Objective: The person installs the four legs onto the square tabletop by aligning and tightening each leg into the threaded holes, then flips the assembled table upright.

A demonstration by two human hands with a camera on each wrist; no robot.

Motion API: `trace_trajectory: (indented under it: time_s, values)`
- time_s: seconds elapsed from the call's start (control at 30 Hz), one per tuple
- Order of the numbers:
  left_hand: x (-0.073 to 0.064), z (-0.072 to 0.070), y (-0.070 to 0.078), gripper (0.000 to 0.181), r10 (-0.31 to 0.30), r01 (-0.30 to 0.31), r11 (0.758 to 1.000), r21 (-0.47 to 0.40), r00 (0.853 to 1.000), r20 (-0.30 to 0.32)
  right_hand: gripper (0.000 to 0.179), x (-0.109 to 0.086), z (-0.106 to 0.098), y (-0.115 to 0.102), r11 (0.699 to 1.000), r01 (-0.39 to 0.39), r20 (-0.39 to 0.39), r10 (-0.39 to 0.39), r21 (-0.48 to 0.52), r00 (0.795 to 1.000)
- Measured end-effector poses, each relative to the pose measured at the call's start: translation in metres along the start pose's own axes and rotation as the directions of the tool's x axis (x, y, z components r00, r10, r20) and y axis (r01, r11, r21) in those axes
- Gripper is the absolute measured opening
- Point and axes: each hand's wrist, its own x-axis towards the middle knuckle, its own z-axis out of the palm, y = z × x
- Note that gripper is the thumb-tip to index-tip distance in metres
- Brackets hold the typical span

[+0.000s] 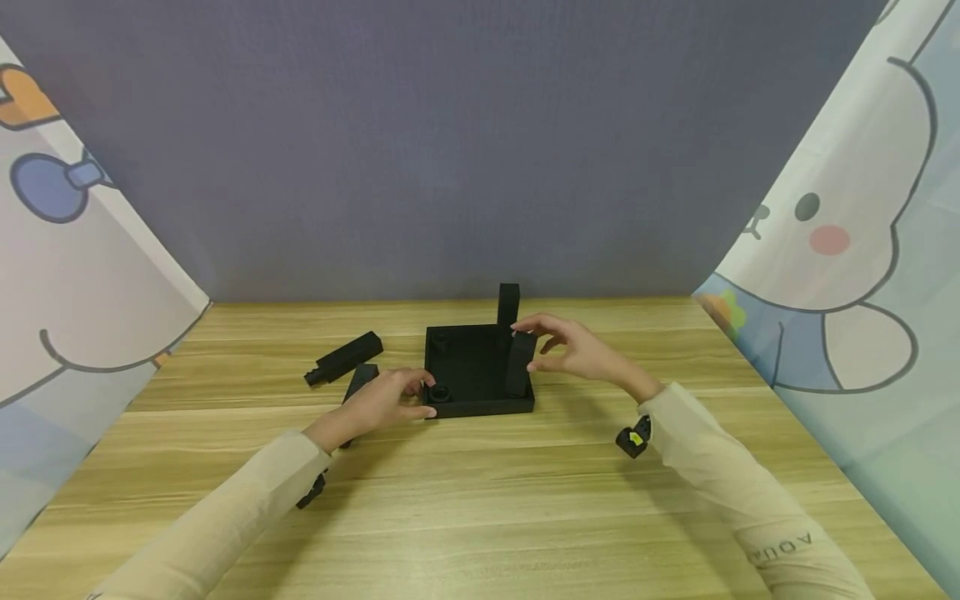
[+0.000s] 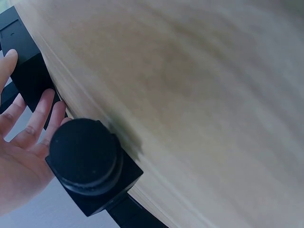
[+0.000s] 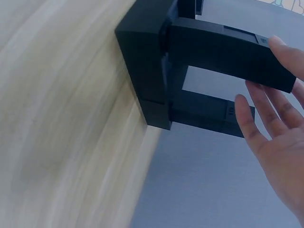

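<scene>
A black square panel (image 1: 471, 367) with a raised rim lies on the table, round sockets showing at its two left corners. Two black square legs rise from its right side: the front leg (image 1: 519, 365) and the back leg (image 1: 508, 307). My left hand (image 1: 386, 400) grips the front left corner of the panel, thumb at the front edge and fingers along the side. The right hand (image 1: 577, 350) pinches the upper end of the front leg between thumb and fingers. In the right wrist view, that leg (image 3: 223, 47) meets the panel (image 3: 147, 57) at its corner.
Left of the panel lies a loose black leg (image 1: 345, 358) with a narrower notched end. Another loose leg (image 1: 362, 378) lies partly hidden under my left forearm; its round end (image 2: 83, 152) shows in the left wrist view. A grey wall (image 1: 450, 150) stands behind the table.
</scene>
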Motion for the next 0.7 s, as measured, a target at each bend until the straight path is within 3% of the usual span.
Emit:
trace_trajectory:
  time_s: [0.23, 0.53, 0.7]
  values:
    - [0.000, 0.000, 0.000, 0.040, 0.005, -0.005, 1.000, 0.006, 1.000, -0.002, 0.055, 0.002, -0.004, 0.001, 1.000, 0.017, 0.052, -0.016, -0.015, 0.999]
    - [0.000, 0.000, -0.001, 0.041, 0.001, -0.001, 1.000, 0.004, 1.000, 0.001, 0.053, 0.000, 0.009, 0.005, 0.999, -0.035, -0.097, 0.035, 0.001, 0.995]
    - [0.000, 0.001, 0.000, 0.041, 0.000, 0.000, 1.000, -0.002, 1.000, 0.001, 0.052, -0.002, 0.012, -0.005, 0.997, -0.063, -0.133, 0.058, -0.032, 0.989]
